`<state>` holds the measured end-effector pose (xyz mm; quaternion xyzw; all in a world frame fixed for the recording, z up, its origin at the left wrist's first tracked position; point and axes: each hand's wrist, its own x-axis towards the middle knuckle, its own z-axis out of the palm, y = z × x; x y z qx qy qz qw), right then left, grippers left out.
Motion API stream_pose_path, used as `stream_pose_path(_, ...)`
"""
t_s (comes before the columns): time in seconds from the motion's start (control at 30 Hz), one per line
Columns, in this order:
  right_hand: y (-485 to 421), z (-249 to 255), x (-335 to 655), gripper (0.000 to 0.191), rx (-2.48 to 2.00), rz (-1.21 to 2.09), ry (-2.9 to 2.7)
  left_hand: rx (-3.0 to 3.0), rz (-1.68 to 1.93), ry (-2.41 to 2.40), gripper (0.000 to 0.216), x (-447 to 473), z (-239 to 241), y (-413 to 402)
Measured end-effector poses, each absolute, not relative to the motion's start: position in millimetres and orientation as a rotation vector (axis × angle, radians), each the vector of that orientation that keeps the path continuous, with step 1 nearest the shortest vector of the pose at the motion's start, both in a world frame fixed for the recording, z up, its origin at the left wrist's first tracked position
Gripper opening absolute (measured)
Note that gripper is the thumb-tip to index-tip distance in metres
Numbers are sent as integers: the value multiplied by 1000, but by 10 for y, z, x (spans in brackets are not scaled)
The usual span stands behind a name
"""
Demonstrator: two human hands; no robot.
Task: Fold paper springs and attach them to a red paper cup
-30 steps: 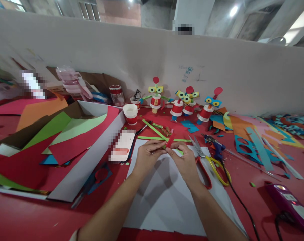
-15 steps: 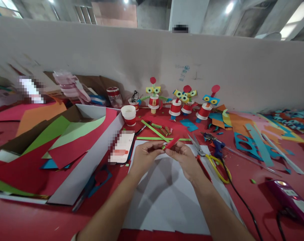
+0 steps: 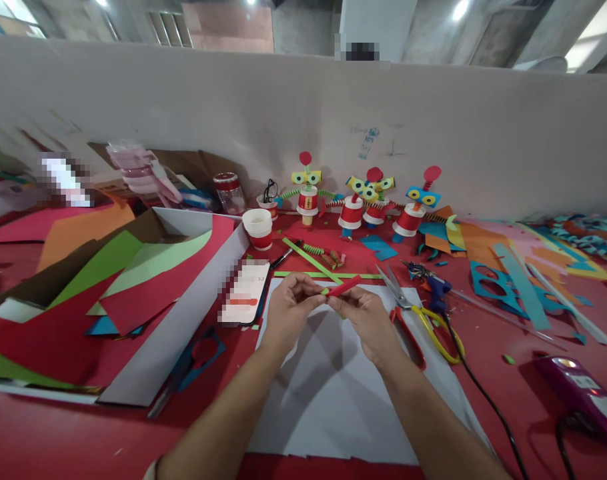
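Note:
My left hand (image 3: pixel 289 303) and my right hand (image 3: pixel 364 317) meet over a white sheet (image 3: pixel 333 393) on the red table. Both pinch a red paper strip (image 3: pixel 344 286) joined with a green strip; the red end sticks out up and to the right. Fingers of both hands are closed on the strips. Scissors with red and yellow handles (image 3: pixel 416 313) lie just right of my right hand.
Several paper-cup robot figures (image 3: pixel 353 207) stand along the grey wall. A blue glue gun (image 3: pixel 436 288) with a black cord lies by the scissors. A white box of coloured paper sheets (image 3: pixel 133 280) fills the left. Paper scraps (image 3: pixel 523 273) cover the right; a purple device (image 3: pixel 581 393) sits near right.
The red strip has tipped from nearly upright to lying flatter, pointing right. Both hands stay together at the same spot.

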<state>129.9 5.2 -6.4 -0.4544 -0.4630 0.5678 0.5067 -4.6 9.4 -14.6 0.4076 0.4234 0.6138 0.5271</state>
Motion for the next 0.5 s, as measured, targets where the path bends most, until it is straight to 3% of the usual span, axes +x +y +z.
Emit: stream_pose_path(0.5, 16, -92, 1262, 13, -1041, 1235, -1121, 1021, 1491, 961, 31, -18, -157, 61)
